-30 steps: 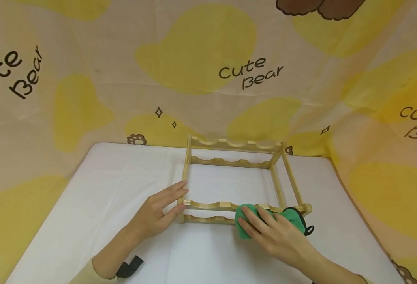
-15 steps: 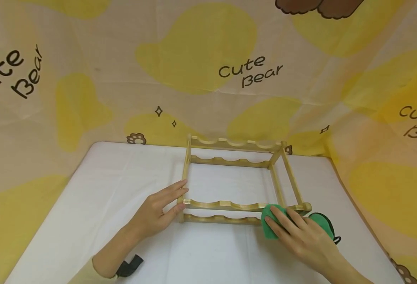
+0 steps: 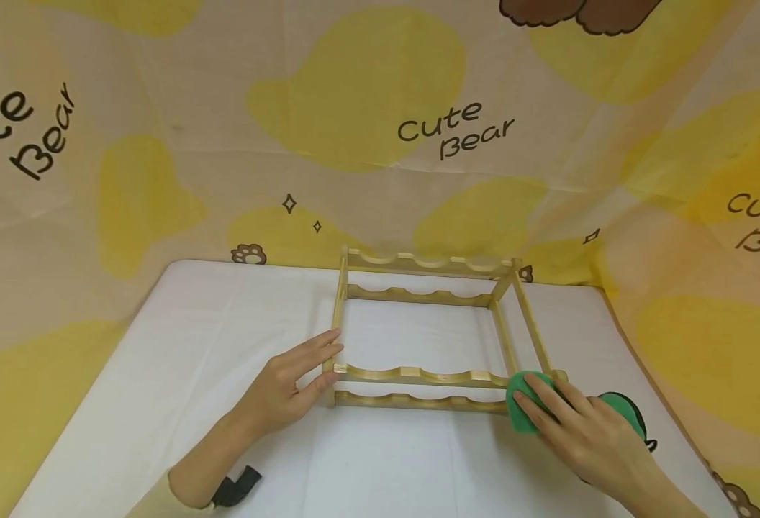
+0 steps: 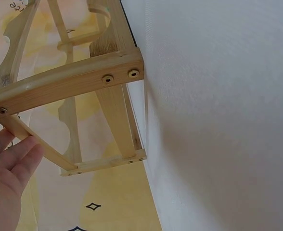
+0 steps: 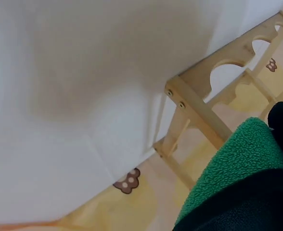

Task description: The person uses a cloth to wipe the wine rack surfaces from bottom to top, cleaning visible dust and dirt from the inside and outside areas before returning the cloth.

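Observation:
A light wooden wine rack [image 3: 412, 375] with scalloped rails stands on the white table. At its front left corner my left hand [image 3: 286, 385] touches the side bar with nearly straight fingers, and the thumb lies at the end of the front rail. The left wrist view shows these fingers [image 4: 21, 156] against a wooden bar. My right hand [image 3: 581, 432] holds a green terry cloth [image 3: 525, 403] with black trim over the right end of the front rail. My right thumb is hidden. In the right wrist view the folded cloth [image 5: 237, 159] overlaps the rack's end.
A black object [image 3: 237, 487] lies on the white table [image 3: 380, 460] beside the left wrist. Patterned yellow and beige fabric [image 3: 354, 86] hangs behind the table and along both sides. The rack's far end stands near the table's back edge.
My right hand has slid right along the front rail with the green cloth, from near its middle to its right end. The left hand and the rack have stayed in place.

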### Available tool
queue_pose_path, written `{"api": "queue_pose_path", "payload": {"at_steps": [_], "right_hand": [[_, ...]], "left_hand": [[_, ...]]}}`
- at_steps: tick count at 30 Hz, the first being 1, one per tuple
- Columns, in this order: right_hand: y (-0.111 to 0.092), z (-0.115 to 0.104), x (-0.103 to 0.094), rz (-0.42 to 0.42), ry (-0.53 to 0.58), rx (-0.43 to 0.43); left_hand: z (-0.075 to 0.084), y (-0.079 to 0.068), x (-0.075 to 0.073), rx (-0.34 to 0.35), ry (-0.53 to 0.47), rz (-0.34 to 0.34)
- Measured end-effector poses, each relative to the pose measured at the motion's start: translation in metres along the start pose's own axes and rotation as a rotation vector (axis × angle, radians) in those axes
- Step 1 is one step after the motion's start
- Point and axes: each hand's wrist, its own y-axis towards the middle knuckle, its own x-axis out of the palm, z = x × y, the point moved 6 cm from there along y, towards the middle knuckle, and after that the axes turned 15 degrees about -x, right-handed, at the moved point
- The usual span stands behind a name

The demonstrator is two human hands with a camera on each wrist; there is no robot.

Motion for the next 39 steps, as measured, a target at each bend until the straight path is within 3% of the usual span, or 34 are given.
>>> {"api": "queue_pose_path", "payload": {"at_steps": [10,22,31,39], "right_hand": [[0.024,0.030,-0.025,0.169,0.078,-0.002],[0.067,0.083,-0.040,0.200,0.026,-0.026],[0.092,0.110,-0.029,0.109,0.050,-0.040],[0.110,0.123,-0.018,0.121,0.104,-0.058]], "left_hand": [[0.000,0.002,-0.001,-0.005,-0.013,-0.001],[-0.002,0.002,-0.001,-0.004,-0.026,0.010],[-0.001,0.003,0.000,0.030,-0.036,0.016],[0.001,0.003,-0.001,0.058,-0.053,0.008]]}}
